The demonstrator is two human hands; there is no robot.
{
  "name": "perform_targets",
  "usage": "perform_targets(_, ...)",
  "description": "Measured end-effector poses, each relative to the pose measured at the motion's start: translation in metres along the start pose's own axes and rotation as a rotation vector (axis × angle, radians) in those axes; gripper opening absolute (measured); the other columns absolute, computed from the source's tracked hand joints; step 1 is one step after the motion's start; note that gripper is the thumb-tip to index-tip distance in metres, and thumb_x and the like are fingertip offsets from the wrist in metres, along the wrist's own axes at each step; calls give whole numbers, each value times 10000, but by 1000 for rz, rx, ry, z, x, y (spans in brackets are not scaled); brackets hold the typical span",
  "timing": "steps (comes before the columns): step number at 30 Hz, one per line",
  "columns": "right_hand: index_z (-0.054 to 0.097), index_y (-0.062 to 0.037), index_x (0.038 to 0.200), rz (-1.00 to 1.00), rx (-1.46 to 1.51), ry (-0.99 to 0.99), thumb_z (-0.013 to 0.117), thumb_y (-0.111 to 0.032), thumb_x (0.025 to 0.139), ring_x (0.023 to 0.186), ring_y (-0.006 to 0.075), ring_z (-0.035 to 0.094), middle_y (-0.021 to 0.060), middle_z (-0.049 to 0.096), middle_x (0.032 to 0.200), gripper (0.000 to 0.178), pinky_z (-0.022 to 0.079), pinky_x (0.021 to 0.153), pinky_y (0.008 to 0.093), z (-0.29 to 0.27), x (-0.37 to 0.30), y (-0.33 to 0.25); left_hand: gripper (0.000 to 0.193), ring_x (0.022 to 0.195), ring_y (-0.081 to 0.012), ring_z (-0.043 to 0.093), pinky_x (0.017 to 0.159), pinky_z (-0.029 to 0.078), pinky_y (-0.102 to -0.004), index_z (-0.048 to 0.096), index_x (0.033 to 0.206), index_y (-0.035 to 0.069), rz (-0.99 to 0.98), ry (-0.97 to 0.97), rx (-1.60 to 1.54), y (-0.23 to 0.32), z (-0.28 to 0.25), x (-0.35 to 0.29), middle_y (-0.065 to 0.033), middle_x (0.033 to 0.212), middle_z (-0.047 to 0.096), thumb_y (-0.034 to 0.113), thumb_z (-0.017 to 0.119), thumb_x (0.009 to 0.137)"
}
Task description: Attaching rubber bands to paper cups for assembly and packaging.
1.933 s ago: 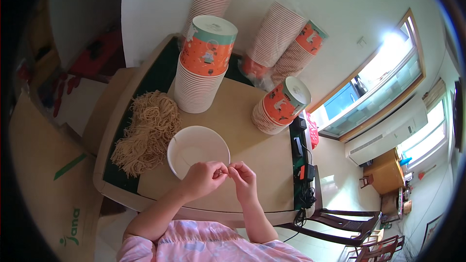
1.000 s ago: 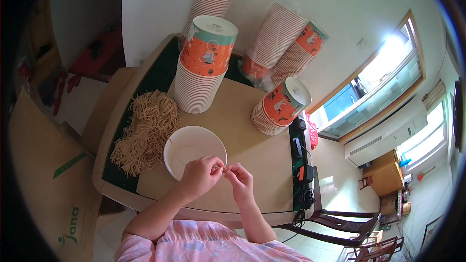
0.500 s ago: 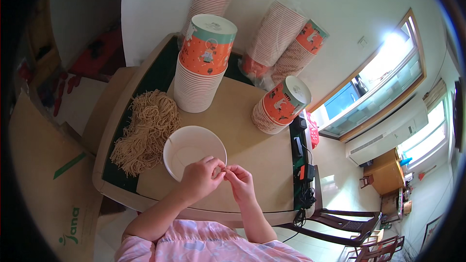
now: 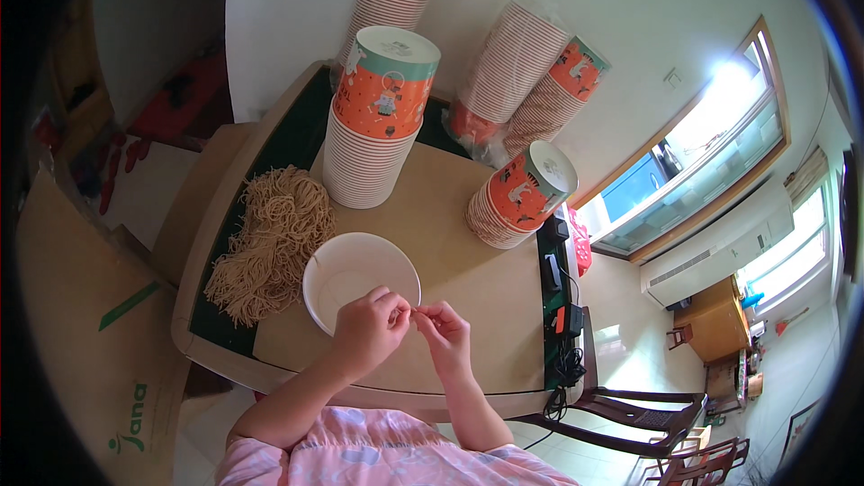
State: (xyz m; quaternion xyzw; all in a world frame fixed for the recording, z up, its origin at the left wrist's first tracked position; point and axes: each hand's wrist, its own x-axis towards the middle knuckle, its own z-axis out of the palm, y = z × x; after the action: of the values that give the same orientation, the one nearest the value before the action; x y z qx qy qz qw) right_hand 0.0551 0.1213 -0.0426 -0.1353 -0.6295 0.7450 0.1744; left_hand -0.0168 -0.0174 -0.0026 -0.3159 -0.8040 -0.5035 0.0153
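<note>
My left hand (image 4: 371, 331) is over the near right rim of a white paper bucket (image 4: 335, 263), its thumb and fingers pinched together. Just right of it, the fingertips of my right hand (image 4: 444, 335) are also closed in a pinch, almost meeting the left ones. Whatever lies between the fingertips is too small to make out. The bucket stands upright with its mouth facing up, and my left hand hides part of its rim. Left of the bucket is a loose heap of beige string (image 4: 274, 243).
Behind the bucket rises a tall stack of upturned orange-and-green printed paper buckets (image 4: 371, 153). A shorter stack (image 4: 522, 198) stands to the right. Bagged stacks (image 4: 517, 63) line the wall. A power strip with black cables (image 4: 567, 319) runs along the table's right edge; a cardboard box (image 4: 81, 324) is at left.
Both hands have shifted very slightly, and the fingertips remain pinched close together. The bucket, string and stacks stay where they were.
</note>
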Motion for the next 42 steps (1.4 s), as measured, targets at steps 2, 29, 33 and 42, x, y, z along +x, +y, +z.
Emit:
perform_targets(2, 669, 14, 956, -81, -132, -19, 646, 21, 878, 790, 81, 560, 15, 630, 892, 81, 459, 722, 218, -2, 4, 1, 63, 660, -214, 647, 592, 526, -327, 627, 804, 53, -25, -4, -37, 0, -5, 1, -69, 787, 619, 51, 686, 781)
perform_targets(29, 655, -83, 959, -336, -952, -176, 667, -94, 813, 814, 287, 624, 103, 602, 1046, 147, 512, 674, 370, 22, 9, -35, 52, 709, -216, 661, 629, 528, -324, 629, 841, 41, -102, 24, -126, -12, -30, -2, -83, 820, 632, 46, 670, 808)
perform_targets(33, 654, -70, 934, -314, -900, -169, 664, -90, 821, 804, 287, 627, 103, 613, 1016, 114, 511, 677, 373, 28, 8, -41, 50, 707, -214, 657, 630, 526, -325, 627, 847, 41, -92, 28, -146, -14, -31, -2, -83, 826, 633, 49, 665, 816)
perform_targets(42, 640, -50, 929, -241, -819, -124, 681, -93, 830, 637, 223, 594, 82, 643, 833, 115, 479, 581, 329, 34, 6, -40, 91, 715, -236, 657, 633, 522, -346, 594, 907, 38, -97, 26, -157, -15, -30, -3, -101, 824, 638, 49, 647, 834)
